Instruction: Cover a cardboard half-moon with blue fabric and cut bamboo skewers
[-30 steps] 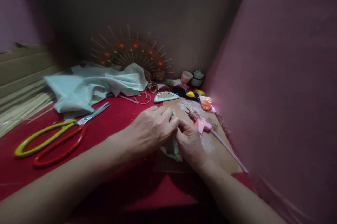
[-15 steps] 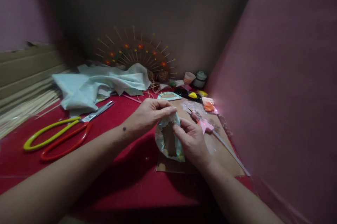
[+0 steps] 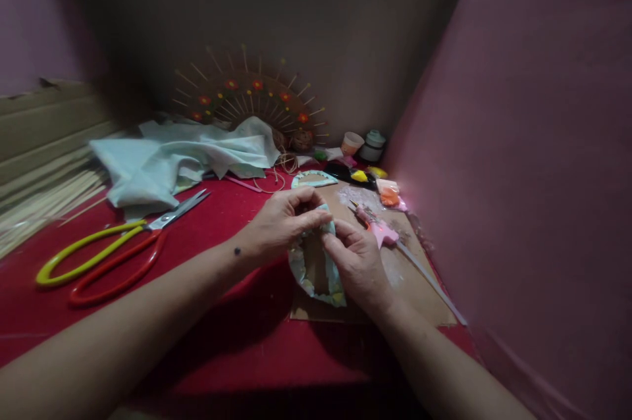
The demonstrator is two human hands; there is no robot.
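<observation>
Both hands hold a half-round cardboard piece (image 3: pixel 316 262) whose edge is wrapped in pale blue cloth with a ragged inner border. My left hand (image 3: pixel 293 219) pinches its top end between thumb and fingers. Just below, on the right edge, my right hand (image 3: pixel 355 259) grips the cloth rim, its thumb pressed on the inner side. A similar half-round piece (image 3: pixel 315 178) lies flat beyond the hands. To the right, a pink glue gun (image 3: pixel 382 232) rests on a brown cardboard sheet (image 3: pixel 419 288).
Scissors (image 3: pixel 158 226) with yellow and red handles lie left on the red table (image 3: pixel 237 361). Crumpled pale blue cloth (image 3: pixel 197 153), a stick-and-flower fan (image 3: pixel 257 94), a cup (image 3: pixel 352 143) and a jar (image 3: pixel 374 145) stand behind. Thin sticks (image 3: pixel 54 206) lie far left; a wall (image 3: pixel 533 143) rises right.
My left hand has shifted slightly down over the top of the cloth-edged piece, and its fingers are more bent. My right hand stays on the rim. The view has moved a little.
</observation>
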